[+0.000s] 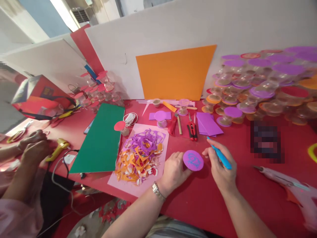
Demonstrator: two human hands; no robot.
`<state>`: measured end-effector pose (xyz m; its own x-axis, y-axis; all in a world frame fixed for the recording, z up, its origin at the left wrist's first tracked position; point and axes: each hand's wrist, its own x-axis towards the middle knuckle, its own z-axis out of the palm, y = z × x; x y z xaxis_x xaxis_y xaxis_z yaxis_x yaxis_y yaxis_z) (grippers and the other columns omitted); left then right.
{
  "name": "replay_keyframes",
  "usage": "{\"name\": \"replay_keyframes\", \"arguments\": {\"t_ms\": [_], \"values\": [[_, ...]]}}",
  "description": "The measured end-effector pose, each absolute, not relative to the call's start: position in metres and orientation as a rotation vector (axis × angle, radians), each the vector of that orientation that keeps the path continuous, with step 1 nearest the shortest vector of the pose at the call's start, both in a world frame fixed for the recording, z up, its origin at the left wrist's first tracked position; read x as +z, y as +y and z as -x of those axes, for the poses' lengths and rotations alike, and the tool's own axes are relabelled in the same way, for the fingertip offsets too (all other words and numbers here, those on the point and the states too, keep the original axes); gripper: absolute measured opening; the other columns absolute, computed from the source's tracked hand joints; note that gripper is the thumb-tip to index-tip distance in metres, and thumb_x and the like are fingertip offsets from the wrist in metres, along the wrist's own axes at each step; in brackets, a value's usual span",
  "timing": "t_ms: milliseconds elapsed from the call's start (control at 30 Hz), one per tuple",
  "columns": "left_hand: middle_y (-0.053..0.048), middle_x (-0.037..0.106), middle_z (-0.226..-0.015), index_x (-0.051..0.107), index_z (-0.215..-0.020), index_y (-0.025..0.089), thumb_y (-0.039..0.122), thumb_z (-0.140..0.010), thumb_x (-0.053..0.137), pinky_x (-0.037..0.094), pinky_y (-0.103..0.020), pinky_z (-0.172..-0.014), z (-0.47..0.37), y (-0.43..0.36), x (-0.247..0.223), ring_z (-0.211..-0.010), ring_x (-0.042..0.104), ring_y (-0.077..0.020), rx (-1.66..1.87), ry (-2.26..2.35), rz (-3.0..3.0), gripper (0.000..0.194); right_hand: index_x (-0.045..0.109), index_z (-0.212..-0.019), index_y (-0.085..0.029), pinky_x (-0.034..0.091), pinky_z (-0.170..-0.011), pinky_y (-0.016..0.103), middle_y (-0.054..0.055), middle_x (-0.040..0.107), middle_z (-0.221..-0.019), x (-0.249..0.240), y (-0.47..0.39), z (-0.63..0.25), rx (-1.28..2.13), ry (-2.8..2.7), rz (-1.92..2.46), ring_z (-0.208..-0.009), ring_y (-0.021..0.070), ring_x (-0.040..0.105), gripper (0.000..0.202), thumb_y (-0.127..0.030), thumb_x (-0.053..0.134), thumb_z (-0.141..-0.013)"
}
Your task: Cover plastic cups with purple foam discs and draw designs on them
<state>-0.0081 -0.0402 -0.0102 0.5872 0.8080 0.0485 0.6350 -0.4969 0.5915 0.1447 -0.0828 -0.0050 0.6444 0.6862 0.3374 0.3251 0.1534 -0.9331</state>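
My left hand (174, 170) is closed around a purple-topped hourglass (193, 161); its body under the round disc is mostly hidden by my fingers. Blue loops of ink mark the disc's face. To the right, my right hand (221, 165) grips a blue pen (220, 155), one end pointing up and left, apart from the disc. Beyond my hands lie purple sheets (209, 125), red-handled pliers (192, 131) and another purple-topped hourglass (160, 117). Left of my left hand, orange, purple and white cut scraps (141, 153) are heaped on a pink sheet (160, 132).
Many disc-topped hourglasses (262, 79) are stacked at the back right. A glue gun (284, 180) lies at right. An orange board (175, 74) leans behind; a green board (99, 138) lies left. Another person's hands (36, 147) rest near a yellow glue gun (59, 148).
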Motion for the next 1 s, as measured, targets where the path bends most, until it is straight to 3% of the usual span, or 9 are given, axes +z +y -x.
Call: {"name": "replay_keyframes", "arguments": {"t_ms": [533,1000], "values": [[-0.003,0.066,-0.079,0.058,-0.087,0.019,0.031,-0.076,0.075,0.049,-0.031,-0.065,0.0071,-0.0439,-0.0121,-0.073,0.063,-0.0210,0.535,1.138,-2.352,0.024,0.068,-0.106,-0.019,0.058,-0.065,0.024,0.007,0.077,-0.086,-0.0052,-0.0891,-0.1463,0.020,-1.371,1.595,-0.066,0.0165,0.073,0.027,-0.038,0.053,-0.093],[-0.004,0.069,-0.083,0.058,-0.091,0.018,0.028,-0.076,0.076,0.051,-0.032,-0.067,0.0077,-0.0434,-0.0095,-0.075,0.065,-0.0223,0.539,1.082,-2.399,0.025,0.069,-0.105,-0.019,0.058,-0.062,0.024,0.006,0.077,-0.085,-0.0060,-0.0888,-0.1458,0.002,-1.353,1.598,-0.067,0.0163,0.073,0.027,-0.037,0.053,-0.093]]}}
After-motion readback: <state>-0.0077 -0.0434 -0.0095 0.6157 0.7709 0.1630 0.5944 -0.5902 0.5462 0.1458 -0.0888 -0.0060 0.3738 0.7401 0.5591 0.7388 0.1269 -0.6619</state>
